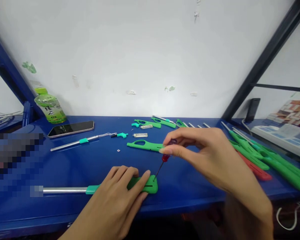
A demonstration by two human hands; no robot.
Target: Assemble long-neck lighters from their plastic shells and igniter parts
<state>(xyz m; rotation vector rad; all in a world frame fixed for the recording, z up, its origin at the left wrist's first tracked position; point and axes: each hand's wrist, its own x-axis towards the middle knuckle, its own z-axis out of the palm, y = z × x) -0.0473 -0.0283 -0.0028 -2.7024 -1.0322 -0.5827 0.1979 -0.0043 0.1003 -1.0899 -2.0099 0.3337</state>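
Note:
Under my left hand [122, 193] lies a green long-neck lighter [151, 188] with a metal tube, pressed to the blue table near its front edge. The fingers lie across its handle and hide the middle of it. My right hand [190, 146] pinches a red screwdriver [166, 157], tilted, its tip at a small hole in the handle's right end. Just behind the screwdriver, a green handle shell [145, 145] lies flat. Further left are a metal tube with wires [82, 141], a teal trigger [122, 135] and a clear fuel tank [140, 135].
A bottle [50, 105] and a phone [71, 128] stand and lie at the back left. More green shells [147, 123] are near the wall. Several green lighters [277, 163] and a red one [256, 168] are piled at the right, beside a white power strip [282, 138].

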